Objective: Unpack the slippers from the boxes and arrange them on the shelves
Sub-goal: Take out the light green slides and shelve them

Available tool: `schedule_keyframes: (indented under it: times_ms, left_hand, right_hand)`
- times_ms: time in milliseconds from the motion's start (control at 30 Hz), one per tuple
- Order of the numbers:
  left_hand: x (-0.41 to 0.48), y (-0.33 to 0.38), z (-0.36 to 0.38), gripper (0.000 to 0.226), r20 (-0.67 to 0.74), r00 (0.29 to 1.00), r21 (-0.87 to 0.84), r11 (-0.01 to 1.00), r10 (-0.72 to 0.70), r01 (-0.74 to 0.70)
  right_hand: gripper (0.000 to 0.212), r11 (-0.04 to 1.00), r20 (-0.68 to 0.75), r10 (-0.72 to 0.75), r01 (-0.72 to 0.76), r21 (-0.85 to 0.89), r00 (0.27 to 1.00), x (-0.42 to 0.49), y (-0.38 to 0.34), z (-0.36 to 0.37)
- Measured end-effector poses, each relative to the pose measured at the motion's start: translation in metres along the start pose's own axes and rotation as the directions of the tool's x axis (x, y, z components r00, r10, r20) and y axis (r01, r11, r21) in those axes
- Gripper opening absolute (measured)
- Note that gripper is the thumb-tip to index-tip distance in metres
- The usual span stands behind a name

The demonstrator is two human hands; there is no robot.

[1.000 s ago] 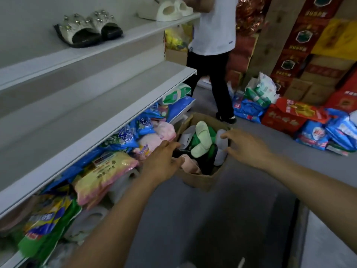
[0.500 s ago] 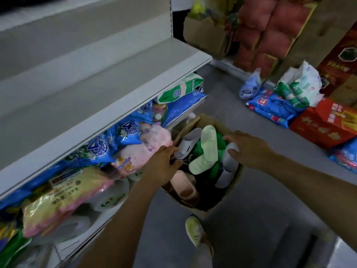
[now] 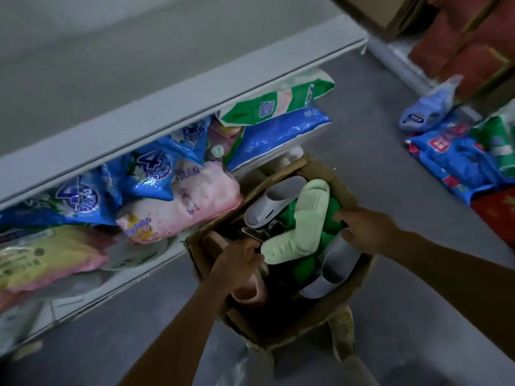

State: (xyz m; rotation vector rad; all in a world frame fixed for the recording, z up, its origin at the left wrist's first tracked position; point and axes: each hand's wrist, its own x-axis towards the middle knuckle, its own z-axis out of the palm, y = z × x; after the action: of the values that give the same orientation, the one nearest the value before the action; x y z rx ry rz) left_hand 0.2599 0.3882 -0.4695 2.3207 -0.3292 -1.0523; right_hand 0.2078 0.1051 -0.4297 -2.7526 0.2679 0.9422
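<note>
An open cardboard box (image 3: 281, 332) stands on the floor, full of loose slippers. On top lie a light green slipper (image 3: 303, 227) and a grey slipper (image 3: 276, 199), over dark green ones (image 3: 330, 218). A second grey slipper (image 3: 334, 268) leans at the right, and a pink slipper (image 3: 248, 295) lies at the left. My left hand (image 3: 237, 263) is inside the box's left side, fingers curled beside the light green slipper's end. My right hand (image 3: 367, 227) reaches over the right rim, fingertips touching the dark green slippers. The white shelf (image 3: 167, 112) above holds nothing in view.
The bottom shelf left of the box is packed with blue, pink and green soft bags (image 3: 178, 201). More bags (image 3: 451, 157) and red cartons lie on the floor at the right. My shoe (image 3: 342, 335) stands against the box's near side. Grey floor runs between.
The view has tilted down and closer to the box; the upper shelf with slippers and the other person have left the view. Both hands have moved deeper into the box.
</note>
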Motion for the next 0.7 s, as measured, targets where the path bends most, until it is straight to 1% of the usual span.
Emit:
schedule_keyframes:
  times_ms: [67, 133, 233, 333, 367, 467, 500, 633, 700]
  left_hand:
    - [0.014, -0.004, 0.018, 0.035, -0.019, 0.995, -0.11, 0.989, -0.098, 0.095]
    - [0.026, -0.007, 0.037, 0.033, -0.03, 0.978, -0.226, 0.955, -0.207, 0.195]
    - [0.049, -0.013, 0.069, 0.024, -0.055, 0.932, -0.417, 0.856, -0.359, 0.306]
    - [0.077, -0.025, 0.105, 0.029, -0.03, 0.892, -0.544, 0.756, -0.451, 0.364]
    - [0.085, -0.029, 0.116, 0.03, -0.027, 0.88, -0.564, 0.734, -0.474, 0.378]
    - [0.111, -0.045, 0.145, 0.053, -0.07, 0.838, -0.603, 0.692, -0.542, 0.397]
    - [0.12, -0.052, 0.155, 0.054, -0.085, 0.829, -0.62, 0.681, -0.552, 0.39]
    - [0.133, -0.054, 0.161, 0.031, -0.106, 0.808, -0.664, 0.646, -0.58, 0.377]
    - [0.134, -0.059, 0.163, 0.025, -0.131, 0.796, -0.698, 0.625, -0.591, 0.35]
  right_hand:
    - [0.042, 0.997, 0.018, -0.052, 0.053, -0.053, 0.998, 0.031, 0.01, 0.004]
    - [0.046, 0.988, 0.039, -0.105, 0.108, -0.108, 0.994, 0.062, 0.018, 0.009]
    - [0.052, 0.951, 0.047, -0.202, 0.207, -0.228, 0.978, 0.109, 0.028, 0.018]
    - [0.054, 0.897, 0.08, -0.289, 0.299, -0.325, 0.954, 0.148, 0.038, 0.031]
    - [0.055, 0.884, 0.11, -0.307, 0.326, -0.334, 0.945, 0.158, 0.04, 0.035]
    - [0.056, 0.845, 0.182, -0.341, 0.386, -0.369, 0.922, 0.183, 0.043, 0.046]
    - [0.057, 0.845, 0.192, -0.336, 0.385, -0.371, 0.922, 0.189, 0.044, 0.048]
    - [0.084, 0.87, 0.206, -0.271, 0.331, -0.366, 0.94, 0.206, 0.046, 0.057]
    - [0.091, 0.876, 0.209, -0.246, 0.309, -0.37, 0.947, 0.208, 0.045, 0.057]
